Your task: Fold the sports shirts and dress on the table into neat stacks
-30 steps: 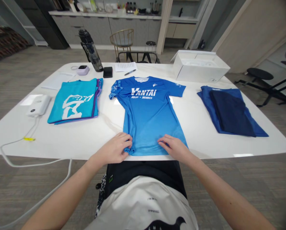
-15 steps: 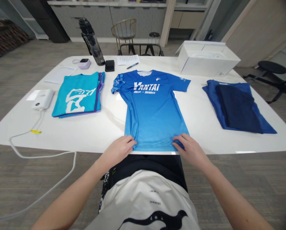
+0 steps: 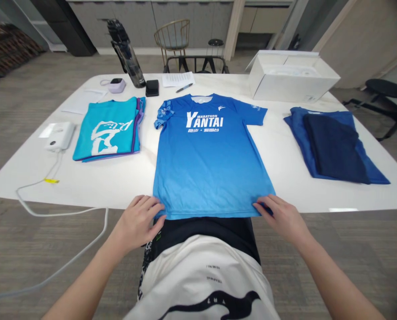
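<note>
A blue T-shirt with "Marathon Yantai" in white lies face up, its hem reaching the near edge of the white table. At the hem's left corner, my left hand pinches the cloth. My right hand grips the hem's right corner between thumb and fingers. The body of the shirt is spread wide and mostly smooth; its left sleeve in view is bunched, while the right one lies out flat. Left of it rests a stack of folded teal and purple shirts.
Dark navy folded clothes lie at the right. A white box stands behind them. A water bottle, black wallet, pen and papers line the back. A white charger trails its cable off the left side.
My hands have moved apart, pulling the hem wider and toward me. The fold along the shirt's left side has opened out, and the word "Marathon" now shows.
</note>
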`<state>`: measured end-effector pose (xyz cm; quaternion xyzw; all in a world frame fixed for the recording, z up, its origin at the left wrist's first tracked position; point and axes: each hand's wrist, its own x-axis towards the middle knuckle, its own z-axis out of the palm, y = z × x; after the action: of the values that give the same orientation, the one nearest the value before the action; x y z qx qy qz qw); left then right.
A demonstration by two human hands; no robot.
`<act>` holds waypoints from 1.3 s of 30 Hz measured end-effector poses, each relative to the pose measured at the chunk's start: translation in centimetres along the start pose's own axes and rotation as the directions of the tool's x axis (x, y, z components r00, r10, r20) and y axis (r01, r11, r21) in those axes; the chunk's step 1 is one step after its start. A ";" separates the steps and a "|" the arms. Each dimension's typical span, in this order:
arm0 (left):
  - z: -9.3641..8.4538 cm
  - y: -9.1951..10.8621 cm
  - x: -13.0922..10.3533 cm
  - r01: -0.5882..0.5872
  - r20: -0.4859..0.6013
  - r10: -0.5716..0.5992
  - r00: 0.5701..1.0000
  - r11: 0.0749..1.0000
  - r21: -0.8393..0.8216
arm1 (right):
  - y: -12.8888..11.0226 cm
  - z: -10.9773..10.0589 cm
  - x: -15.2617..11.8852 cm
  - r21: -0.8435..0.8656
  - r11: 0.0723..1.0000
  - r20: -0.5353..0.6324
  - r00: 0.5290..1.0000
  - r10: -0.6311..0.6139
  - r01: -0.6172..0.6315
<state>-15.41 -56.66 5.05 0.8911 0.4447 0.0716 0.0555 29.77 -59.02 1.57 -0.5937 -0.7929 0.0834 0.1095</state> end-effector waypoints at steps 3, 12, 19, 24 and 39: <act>1.3 1.6 2.1 -0.052 -0.018 0.052 0.998 0.999 -0.003 | -1.0 0.3 0.1 -0.005 1.000 0.030 1.000 -0.009 0.009; 2.4 2.5 1.4 0.294 -0.048 -0.290 0.956 0.941 0.169 | -2.2 -1.4 -0.2 0.240 0.965 0.228 0.972 0.049 -0.105; 2.4 0.9 8.2 0.132 -0.098 -0.127 0.987 0.990 0.051 | -2.5 -0.1 6.4 0.174 0.982 -0.066 0.996 -0.056 0.067; 5.2 -0.4 15.7 0.197 -0.047 -0.194 0.980 0.977 0.084 | -2.2 2.2 13.7 0.027 0.995 -0.031 0.995 -0.097 0.098; 6.9 -10.2 31.5 0.336 0.026 -0.335 0.942 0.942 -0.012 | 1.4 4.5 32.2 -0.055 0.984 -0.006 0.985 0.172 -0.172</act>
<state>-3.50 -25.58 -0.94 0.8027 0.5886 0.0544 0.0792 21.14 -27.76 -0.74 -0.6629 -0.7405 0.0704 0.0859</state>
